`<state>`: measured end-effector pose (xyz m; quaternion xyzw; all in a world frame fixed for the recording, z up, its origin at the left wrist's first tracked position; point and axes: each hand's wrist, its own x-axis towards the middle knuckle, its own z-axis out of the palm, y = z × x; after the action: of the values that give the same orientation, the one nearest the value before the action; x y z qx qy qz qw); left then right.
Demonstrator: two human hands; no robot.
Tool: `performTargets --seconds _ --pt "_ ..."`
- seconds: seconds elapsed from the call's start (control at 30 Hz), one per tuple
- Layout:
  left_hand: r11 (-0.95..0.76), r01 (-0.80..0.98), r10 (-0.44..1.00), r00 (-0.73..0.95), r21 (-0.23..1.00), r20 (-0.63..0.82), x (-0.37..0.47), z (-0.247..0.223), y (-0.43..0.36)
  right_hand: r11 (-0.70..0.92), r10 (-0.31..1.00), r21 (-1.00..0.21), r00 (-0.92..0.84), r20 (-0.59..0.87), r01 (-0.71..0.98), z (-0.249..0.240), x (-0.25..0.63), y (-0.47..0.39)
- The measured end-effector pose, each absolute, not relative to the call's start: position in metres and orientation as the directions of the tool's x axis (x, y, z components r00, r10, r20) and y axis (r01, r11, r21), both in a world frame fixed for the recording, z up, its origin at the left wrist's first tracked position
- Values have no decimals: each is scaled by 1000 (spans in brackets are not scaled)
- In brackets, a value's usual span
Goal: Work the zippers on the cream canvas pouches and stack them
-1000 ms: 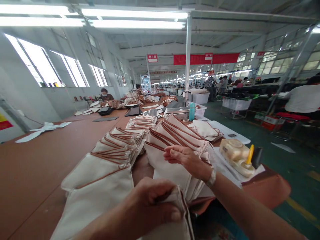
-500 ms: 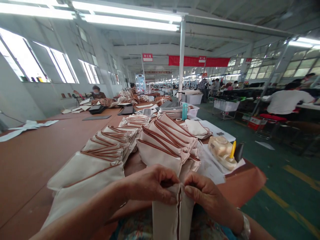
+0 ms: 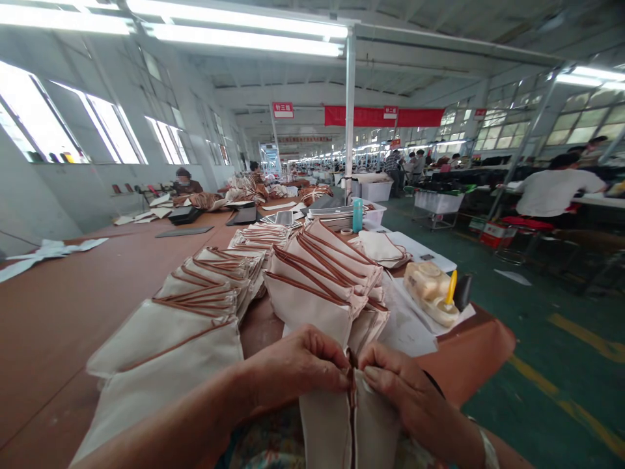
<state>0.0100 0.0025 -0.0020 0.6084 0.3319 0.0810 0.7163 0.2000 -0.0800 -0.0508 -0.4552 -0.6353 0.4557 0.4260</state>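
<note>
A cream fabric piece (image 3: 326,426) with brown edging along its middle seam hangs over my lap. My left hand (image 3: 305,365) pinches its top edge just left of the seam. Across the seam, my right hand (image 3: 390,374) pinches the other half between thumb and fingers. The two halves part slightly below my fingertips, showing a dark gap. Right beyond my hands lies a pile of similar cream pieces with brown piping (image 3: 312,303). Another fanned row of cream pieces (image 3: 195,326) spreads to the left, close to my left forearm.
On the brown table (image 3: 63,312), a glue container (image 3: 430,286) with a yellow-handled tool (image 3: 451,287) stands at the right corner. A turquoise bottle (image 3: 358,215) is farther back. A metal post (image 3: 349,117) rises behind it. Co-workers sit at the far left and right.
Both hands still pinch the fabric piece. Its two halves now stand wider apart below my fingers, and the right half slants outward. The view has shifted slightly.
</note>
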Motion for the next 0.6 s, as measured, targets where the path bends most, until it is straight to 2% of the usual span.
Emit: performTargets --seconds 0.13,0.27,0.37,0.5,0.6 --pt "108 349 564 749 931 -346 12 -4 2 109 967 -989 -242 82 100 -52 198 -73" --pt "-141 453 589 753 880 -293 12 -7 5 97 977 -983 -202 64 155 -52 194 -66" --pt "-233 485 589 760 843 -275 13 -9 6 67 991 -973 -125 39 222 -50 192 -64" --pt "-229 478 575 769 848 -279 15 -13 5 87 995 -960 -75 69 267 -53 193 -68" --pt "-79 428 541 777 900 -322 15 -14 4 163 985 -956 -97 143 243 -54 197 -74"
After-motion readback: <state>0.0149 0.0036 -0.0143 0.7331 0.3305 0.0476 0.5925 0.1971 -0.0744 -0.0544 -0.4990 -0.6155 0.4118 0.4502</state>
